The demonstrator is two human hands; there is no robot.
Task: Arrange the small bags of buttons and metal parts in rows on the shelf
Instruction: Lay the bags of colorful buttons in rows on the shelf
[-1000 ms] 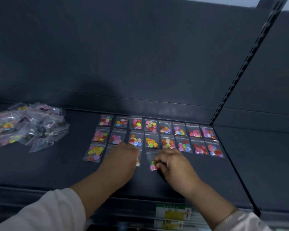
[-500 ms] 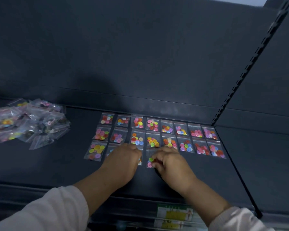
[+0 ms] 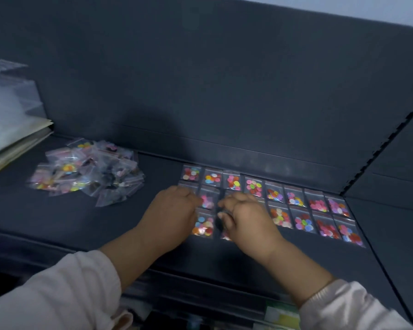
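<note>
Button bags [image 3: 274, 195] lie in rows on the shelf [image 3: 105, 225], with a loose pile [image 3: 88, 172] waiting at left. Our left hand [image 3: 169, 215] and right hand [image 3: 246, 217] curl over the grid's middle; blur hides whether either pinches a bag. We should nudge edges square without disturbing neighbours.

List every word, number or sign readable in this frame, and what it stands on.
None can be read.
On the green and yellow label below the shelf: print too blurred to read.
On the rows of button bags and the loose pile of bags: no print visible.
</note>
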